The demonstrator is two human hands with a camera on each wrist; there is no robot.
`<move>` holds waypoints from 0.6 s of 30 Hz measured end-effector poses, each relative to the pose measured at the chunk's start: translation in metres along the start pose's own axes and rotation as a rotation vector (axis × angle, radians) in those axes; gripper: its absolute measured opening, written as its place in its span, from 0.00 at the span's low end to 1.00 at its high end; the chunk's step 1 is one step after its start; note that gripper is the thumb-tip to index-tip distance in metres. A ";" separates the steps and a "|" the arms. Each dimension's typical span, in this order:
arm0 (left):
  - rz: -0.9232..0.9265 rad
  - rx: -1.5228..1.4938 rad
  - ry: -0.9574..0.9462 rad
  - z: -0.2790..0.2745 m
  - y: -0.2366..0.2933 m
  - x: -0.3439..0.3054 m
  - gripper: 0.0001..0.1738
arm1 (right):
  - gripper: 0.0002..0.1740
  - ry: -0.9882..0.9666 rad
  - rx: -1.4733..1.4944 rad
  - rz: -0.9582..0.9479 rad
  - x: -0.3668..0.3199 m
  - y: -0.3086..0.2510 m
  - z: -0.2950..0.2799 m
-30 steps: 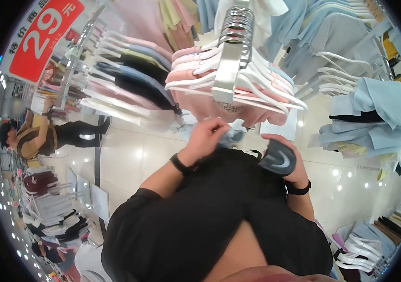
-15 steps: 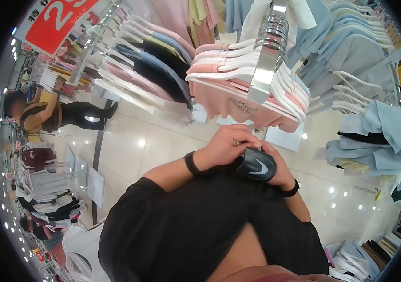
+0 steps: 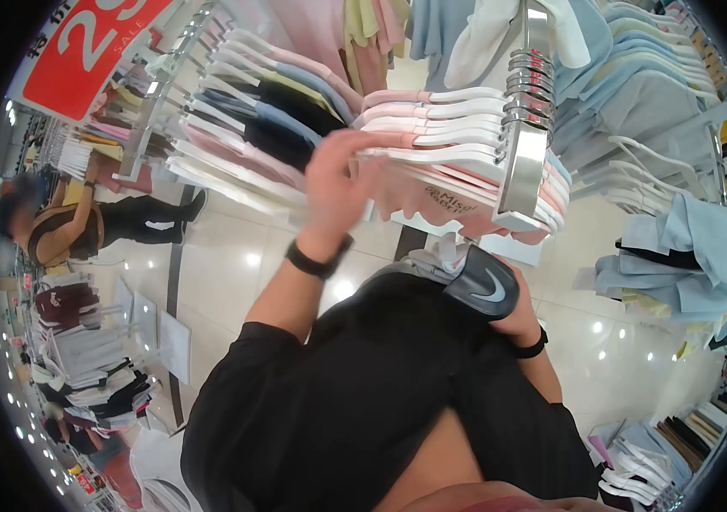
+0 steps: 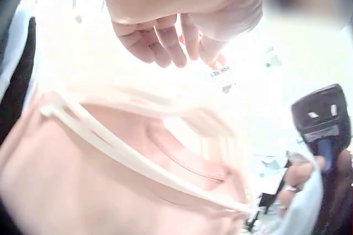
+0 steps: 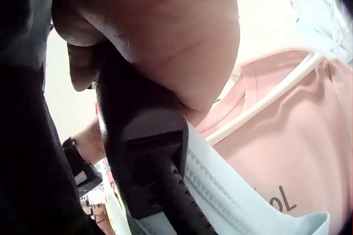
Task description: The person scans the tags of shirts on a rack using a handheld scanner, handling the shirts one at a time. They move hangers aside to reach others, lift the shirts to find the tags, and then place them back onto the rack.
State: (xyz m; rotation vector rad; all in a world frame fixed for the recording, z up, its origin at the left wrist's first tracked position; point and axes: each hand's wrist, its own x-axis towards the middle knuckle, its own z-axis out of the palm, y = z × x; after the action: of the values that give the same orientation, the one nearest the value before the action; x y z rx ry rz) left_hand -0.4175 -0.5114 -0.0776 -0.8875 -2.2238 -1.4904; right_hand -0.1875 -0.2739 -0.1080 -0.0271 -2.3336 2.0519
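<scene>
Your left hand has left the black scanner, where it rested half a second ago, and has risen to the row of white hangers. The scanner has stayed low in front of your black top, in your right hand, whose grip is clamped around its handle. A pale cloth lies just beside the scanner, against the same hand.

The hangers carry pink shirts and hang from a slanted metal rack arm with a row of rings. This rack stands between you and the light blue garments on your right. Further racks of pink, black and blue tops fill the space ahead, under a red sale sign. Another person stands well apart on the shiny tiled floor.

In the head view your left hand is blurred, so you cannot tell whether it touches a hanger. The left wrist view settles that: the fingers are loosely bent, the grip apart and holding nothing, just above one hanger and its pink shirt. It also shows the scanner from the front, off to the side. The right wrist view shows the scanner close up beneath your palm, the pale cloth with a ribbed edge pressed against it, and dark letters printed on a pink shirt behind.
</scene>
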 end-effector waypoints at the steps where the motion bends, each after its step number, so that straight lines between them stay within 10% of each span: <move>1: 0.008 0.096 -0.007 -0.005 -0.013 0.010 0.15 | 0.38 0.050 -0.024 -0.025 -0.004 0.010 0.001; 18: -0.286 -0.102 -0.220 0.001 -0.068 0.012 0.11 | 0.49 0.118 -0.306 -0.022 -0.011 0.039 0.004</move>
State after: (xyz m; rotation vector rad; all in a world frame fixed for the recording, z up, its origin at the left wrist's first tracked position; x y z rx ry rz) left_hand -0.4706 -0.5246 -0.1193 -0.8245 -2.5422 -1.7186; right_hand -0.1774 -0.2728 -0.1469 -0.1266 -2.5333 1.6168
